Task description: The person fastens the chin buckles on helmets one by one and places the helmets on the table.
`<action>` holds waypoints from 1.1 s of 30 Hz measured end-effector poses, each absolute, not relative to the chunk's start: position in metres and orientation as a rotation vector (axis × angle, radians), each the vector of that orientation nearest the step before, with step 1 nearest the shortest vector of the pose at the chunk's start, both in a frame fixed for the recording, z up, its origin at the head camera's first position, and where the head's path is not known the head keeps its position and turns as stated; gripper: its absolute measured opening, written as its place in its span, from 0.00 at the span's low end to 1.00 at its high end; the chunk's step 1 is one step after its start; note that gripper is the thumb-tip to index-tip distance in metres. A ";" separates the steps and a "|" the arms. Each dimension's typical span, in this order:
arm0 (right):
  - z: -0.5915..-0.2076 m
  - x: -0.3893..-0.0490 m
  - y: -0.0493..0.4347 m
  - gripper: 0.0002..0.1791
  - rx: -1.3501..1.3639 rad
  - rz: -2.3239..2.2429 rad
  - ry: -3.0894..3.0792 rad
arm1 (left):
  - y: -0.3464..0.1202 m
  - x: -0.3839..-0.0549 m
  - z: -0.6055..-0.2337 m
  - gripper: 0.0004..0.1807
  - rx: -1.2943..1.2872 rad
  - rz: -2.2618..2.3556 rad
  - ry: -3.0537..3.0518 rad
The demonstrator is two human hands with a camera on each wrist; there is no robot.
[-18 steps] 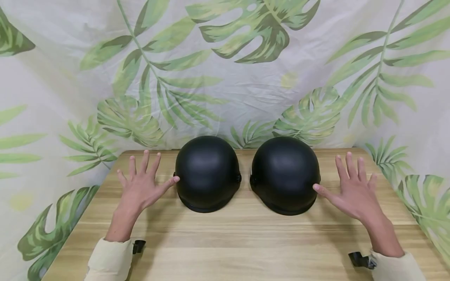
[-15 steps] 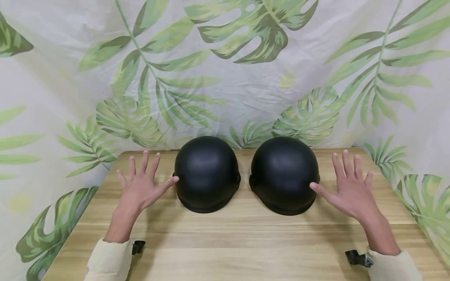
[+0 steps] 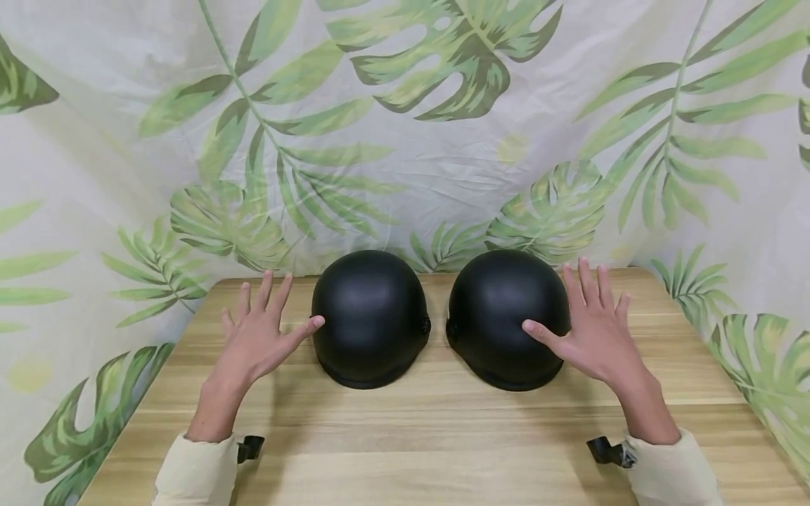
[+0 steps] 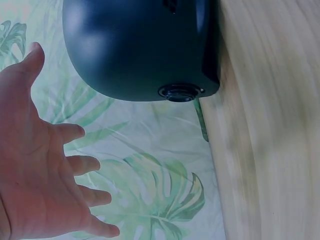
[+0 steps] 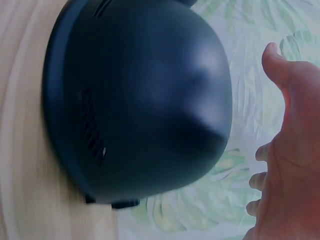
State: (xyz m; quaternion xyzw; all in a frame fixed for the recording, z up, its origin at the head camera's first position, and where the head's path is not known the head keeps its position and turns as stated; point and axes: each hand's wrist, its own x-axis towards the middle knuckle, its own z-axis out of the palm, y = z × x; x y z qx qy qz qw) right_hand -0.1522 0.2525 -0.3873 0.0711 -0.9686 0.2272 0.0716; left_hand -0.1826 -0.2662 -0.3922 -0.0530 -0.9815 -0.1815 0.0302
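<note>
Two matte black helmets rest dome-up side by side on the wooden table: the left helmet [image 3: 370, 320] and the right helmet [image 3: 500, 309]. My left hand [image 3: 256, 344], fingers spread, hovers left of the left helmet; its thumb overlaps that helmet's edge in the head view. In the left wrist view a gap separates the thumb from the helmet's shell [image 4: 135, 55]. My right hand [image 3: 598, 341] is also spread, its thumb crossing in front of the right helmet in the head view. The right wrist view shows that hand apart from the shell [image 5: 150, 100]. Both hands hold nothing.
The wooden table [image 3: 411, 450] extends in front of the helmets. A pale leaf-printed cloth [image 3: 436, 176] hangs behind its far edge. Small black mounts stick out at the left cuff [image 3: 251, 448] and the right cuff [image 3: 610, 452].
My right hand has moved left, and its thumb now overlaps more of the right helmet in the head view. My left hand has barely moved. The head view has shifted slightly.
</note>
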 end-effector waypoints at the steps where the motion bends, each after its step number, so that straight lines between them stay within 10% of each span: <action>1: -0.387 -0.153 0.249 0.66 0.221 0.691 -2.912 | -0.265 -0.183 -0.391 0.59 -0.165 -0.568 -3.023; 33: -0.377 -0.172 0.150 0.68 0.414 0.931 -2.793 | -0.261 -0.193 -0.396 0.60 -0.214 -1.181 -2.864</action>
